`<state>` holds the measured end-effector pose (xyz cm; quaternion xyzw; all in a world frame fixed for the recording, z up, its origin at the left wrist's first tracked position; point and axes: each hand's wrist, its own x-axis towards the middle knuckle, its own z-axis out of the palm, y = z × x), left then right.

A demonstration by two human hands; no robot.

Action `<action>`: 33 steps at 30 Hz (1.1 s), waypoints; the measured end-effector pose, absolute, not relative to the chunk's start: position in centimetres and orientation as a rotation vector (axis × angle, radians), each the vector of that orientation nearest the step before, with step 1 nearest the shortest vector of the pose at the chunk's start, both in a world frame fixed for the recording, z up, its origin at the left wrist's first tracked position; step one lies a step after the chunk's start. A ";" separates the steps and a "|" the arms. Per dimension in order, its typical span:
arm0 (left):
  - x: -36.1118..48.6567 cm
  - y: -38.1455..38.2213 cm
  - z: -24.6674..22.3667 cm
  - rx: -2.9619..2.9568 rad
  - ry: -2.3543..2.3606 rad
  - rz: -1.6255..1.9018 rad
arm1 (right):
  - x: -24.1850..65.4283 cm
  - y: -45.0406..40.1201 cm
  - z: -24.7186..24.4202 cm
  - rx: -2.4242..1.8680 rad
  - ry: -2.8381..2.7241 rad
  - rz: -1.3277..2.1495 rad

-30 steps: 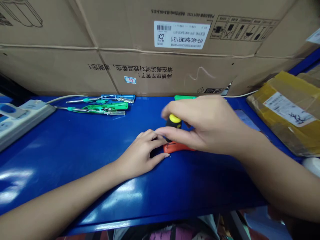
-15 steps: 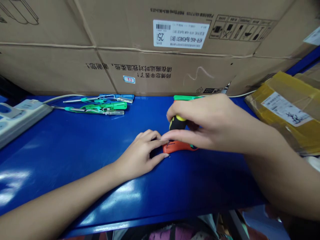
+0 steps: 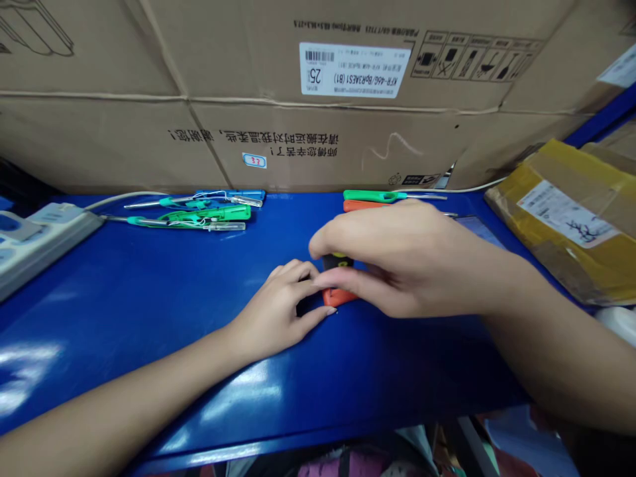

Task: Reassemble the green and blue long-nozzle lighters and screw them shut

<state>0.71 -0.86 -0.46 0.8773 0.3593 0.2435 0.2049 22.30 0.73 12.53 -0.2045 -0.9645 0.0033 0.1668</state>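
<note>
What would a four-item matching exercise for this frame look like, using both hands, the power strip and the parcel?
Column one
1. Left hand
2. Right hand
3. Power strip
4. Parcel

Column two
A. Wrapped in yellow tape, at the right of the view
B. Thumb and fingers at the left end of the orange piece
C. White, at the left edge of the view
D. Curled around the black-and-yellow handle

Right pairs: 1-B, 2-D, 3-C, 4-A

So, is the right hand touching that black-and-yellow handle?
Touching. The head view shows the right hand gripping the black-and-yellow handle between thumb and fingers.
</note>
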 end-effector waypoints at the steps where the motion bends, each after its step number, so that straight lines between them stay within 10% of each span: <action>1: 0.7 -0.9 -0.4 2.446 1.005 0.668 | 22.2 0.9 12.1 -0.607 -2.702 -0.106; 6: 0.8 -0.9 0.0 2.438 1.010 0.671 | 22.1 1.1 11.5 -0.642 -2.560 -0.356; 13: 0.7 -0.9 -0.2 2.408 0.999 0.688 | 22.5 0.3 13.1 -0.462 -2.776 0.229; 21: 0.8 -0.8 -0.3 2.427 1.023 0.662 | 21.8 1.4 10.7 -0.653 -2.522 -0.304; 33: 0.9 -1.0 0.1 2.400 1.008 0.668 | 22.5 -0.2 13.3 -0.656 -2.754 0.146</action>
